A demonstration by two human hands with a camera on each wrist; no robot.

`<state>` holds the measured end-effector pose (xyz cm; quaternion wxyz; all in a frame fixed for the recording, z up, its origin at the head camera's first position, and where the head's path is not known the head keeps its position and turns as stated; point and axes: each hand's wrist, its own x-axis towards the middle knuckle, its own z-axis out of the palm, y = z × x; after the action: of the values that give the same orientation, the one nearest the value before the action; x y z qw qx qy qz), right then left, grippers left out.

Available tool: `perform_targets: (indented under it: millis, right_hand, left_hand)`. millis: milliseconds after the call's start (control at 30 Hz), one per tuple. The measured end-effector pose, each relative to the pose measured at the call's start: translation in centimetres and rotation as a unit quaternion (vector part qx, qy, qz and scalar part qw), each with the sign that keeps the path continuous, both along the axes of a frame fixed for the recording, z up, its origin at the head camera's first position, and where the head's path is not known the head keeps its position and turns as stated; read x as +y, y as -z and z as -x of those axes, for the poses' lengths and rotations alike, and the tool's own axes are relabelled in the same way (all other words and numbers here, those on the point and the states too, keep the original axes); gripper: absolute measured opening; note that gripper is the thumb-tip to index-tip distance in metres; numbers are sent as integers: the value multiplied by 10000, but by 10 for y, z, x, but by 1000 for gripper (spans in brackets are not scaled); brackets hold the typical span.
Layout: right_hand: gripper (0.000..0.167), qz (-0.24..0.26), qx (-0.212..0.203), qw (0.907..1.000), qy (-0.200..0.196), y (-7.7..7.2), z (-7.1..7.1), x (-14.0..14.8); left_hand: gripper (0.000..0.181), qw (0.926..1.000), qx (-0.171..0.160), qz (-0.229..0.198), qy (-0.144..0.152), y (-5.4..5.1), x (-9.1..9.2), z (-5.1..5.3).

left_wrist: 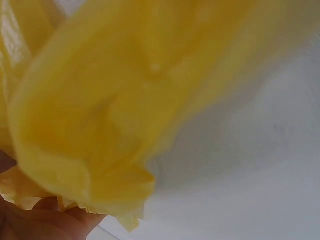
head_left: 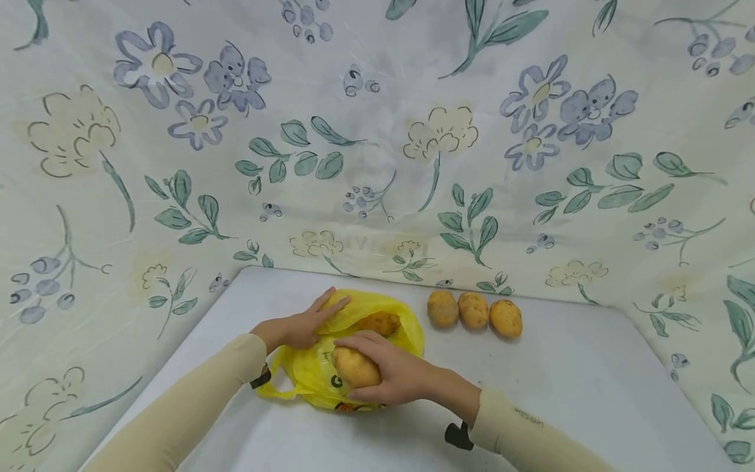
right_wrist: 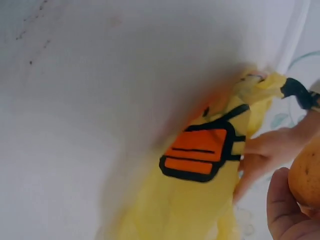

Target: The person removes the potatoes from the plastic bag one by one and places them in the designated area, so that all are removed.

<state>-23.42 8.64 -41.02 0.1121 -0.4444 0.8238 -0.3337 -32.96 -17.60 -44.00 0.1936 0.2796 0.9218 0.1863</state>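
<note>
1. Yellow plastic is forming one bag [head_left: 315,377], which is lying on one table [head_left: 566,380] with its mouth gaping.
2. At the bag's left side, the left hand [head_left: 301,328] is pinching the plastic, thumb and fingers lying on either side of it.
3. Over the bag's near side, just short of its mouth, the right hand [head_left: 398,367] is gripping a potato [head_left: 356,367], fingers curving round it. Whether that potato is touching the plastic, I cannot tell.
4. The step seems to be passing potatoes through the bag's mouth singly; which way, this moment is not showing. Good work is calling for the left hand to be drawing the rim taut, since thin plastic is likely to be folding and snagging.
5. The right hand should be holding the potato by its girth, clearing the rim, and releasing only when something is supporting it, lest it be rolling.
6. One handle [head_left: 282,395] is drooping at the bag's near left, possibly risking a catch on the wrist.
7. Five potatoes are showing: one in the right hand, one inside potato [head_left: 382,323] sitting in the bag, and three potatoes [head_left: 474,311] lining up beyond the bag's right side. More may be hiding within.
</note>
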Motion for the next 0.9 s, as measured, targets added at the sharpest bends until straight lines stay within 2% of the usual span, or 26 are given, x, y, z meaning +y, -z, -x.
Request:
perform_targets:
  millis: [300,500,700,900]
  right_hand:
    - [73,-26,40,9993,364,-21,2,13]
    - [75,-78,239,9978,617,-30,6,21]
    - [77,369,-66,9966,739,-34,12,33]
    - [76,756,-54,9927,942,-30,16,44]
  left_hand:
    - [97,9999,12,-86,63,1,0,3]
    - [97,9998,81,-132,82,4,-2,3]
    - [97,9998,148,-130,94,4,-3,4]
    - [97,9997,65,-212,52,4,-2,1]
